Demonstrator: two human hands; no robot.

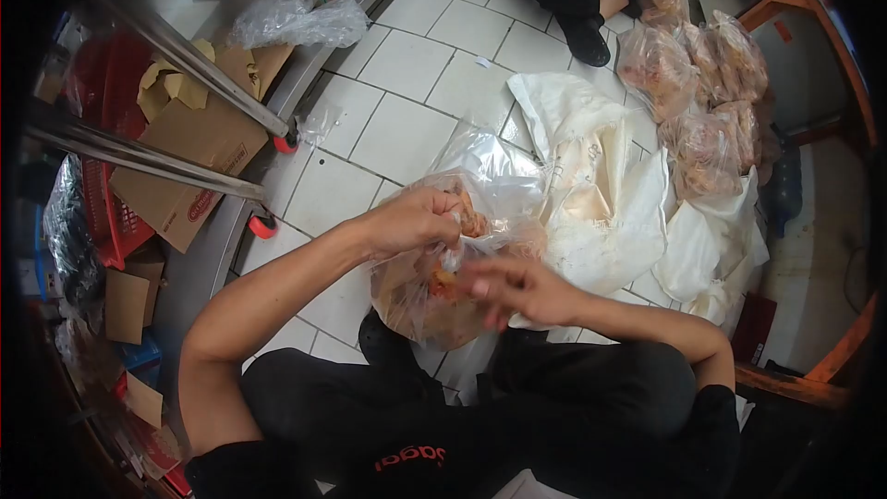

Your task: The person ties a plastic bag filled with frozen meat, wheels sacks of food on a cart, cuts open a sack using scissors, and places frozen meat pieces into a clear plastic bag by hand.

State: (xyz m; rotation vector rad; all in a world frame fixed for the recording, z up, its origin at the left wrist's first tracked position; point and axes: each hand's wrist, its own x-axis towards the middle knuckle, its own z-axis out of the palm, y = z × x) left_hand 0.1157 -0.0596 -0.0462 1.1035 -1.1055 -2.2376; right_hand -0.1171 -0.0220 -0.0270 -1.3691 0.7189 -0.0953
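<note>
In front of my lap a clear plastic bag with orange-brown contents rests near the floor. My left hand is closed around the bag's gathered, twisted neck. Just below and to the right, my right hand has its fingers apart beside the bag; they are slightly blurred, and nothing shows in them. Beyond the bag lies another sheet or bag of clear plastic, empty-looking and shiny. What exactly fills the bag I cannot make out.
White woven sacks lie at the right on the tiled floor. Several filled clear bags are piled behind them. Another person sits at the back, hands on a bag. Metal legs with red casters and cardboard are left.
</note>
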